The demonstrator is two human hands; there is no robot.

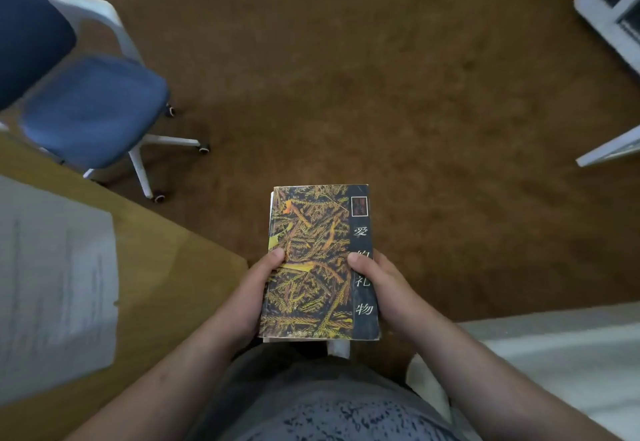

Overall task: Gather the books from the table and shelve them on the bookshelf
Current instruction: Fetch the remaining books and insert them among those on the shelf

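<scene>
Head view: book (313, 260) between both hands' grip.

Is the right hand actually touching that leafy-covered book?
Touching. The head view shows the right hand gripping the book by its right edge, thumb on the cover; the left hand grips the other edge.

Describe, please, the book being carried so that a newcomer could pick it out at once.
Over the brown carpet, right of the wooden table, the left hand and right hand hold the book flat. Unlike the white papers on the table, its dark cover bears golden fern sprays and white Chinese characters.
</scene>
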